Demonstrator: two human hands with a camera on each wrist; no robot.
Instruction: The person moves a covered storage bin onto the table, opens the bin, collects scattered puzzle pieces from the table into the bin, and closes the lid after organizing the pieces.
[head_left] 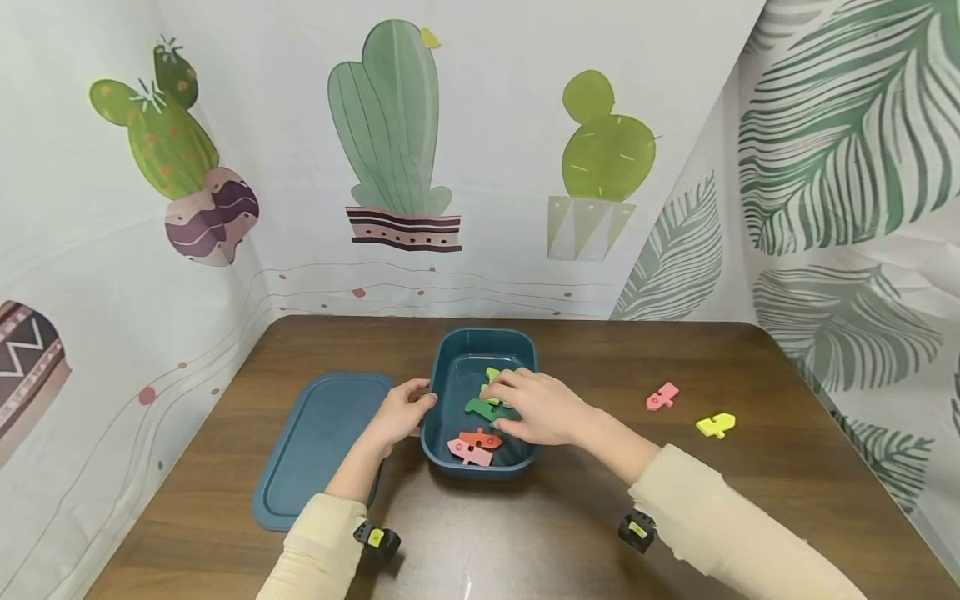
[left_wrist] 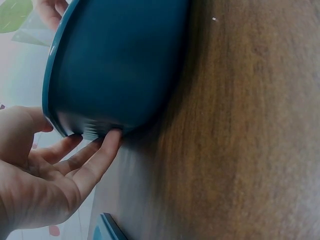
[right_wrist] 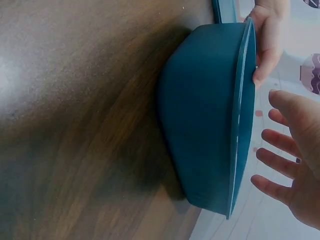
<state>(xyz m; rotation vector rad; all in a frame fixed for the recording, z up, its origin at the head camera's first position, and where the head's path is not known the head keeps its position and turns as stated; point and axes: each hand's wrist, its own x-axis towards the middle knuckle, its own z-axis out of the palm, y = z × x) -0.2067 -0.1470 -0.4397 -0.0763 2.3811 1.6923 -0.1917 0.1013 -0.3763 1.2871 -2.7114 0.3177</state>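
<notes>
A dark blue plastic box (head_left: pixel 480 472) stands on the table with several flat colored pieces in it. Near its front end lie a pink piece (head_left: pixel 470 452) and an orange-red piece (head_left: pixel 480 438); a dark green piece (head_left: pixel 481 408) and yellow-green pieces (head_left: pixel 492 374) are farther back, partly covered by my right hand. My left hand (head_left: pixel 405 412) holds the box's left side, its thumb at the rim and its fingers against the outer wall (left_wrist: pixel 120 65). Above the box's right side hovers my right hand (head_left: pixel 542 407), its fingers spread and slightly bent, with nothing visible between them in the right wrist view.
The flat blue lid (head_left: pixel 318 442) lies on the wooden table (head_left: pixel 585 533) left of the box. To the right are another pink piece (head_left: pixel 662 396) and a yellow piece (head_left: pixel 716 425). A cloth printed with cacti and leaves (head_left: pixel 502 167) hangs behind the table.
</notes>
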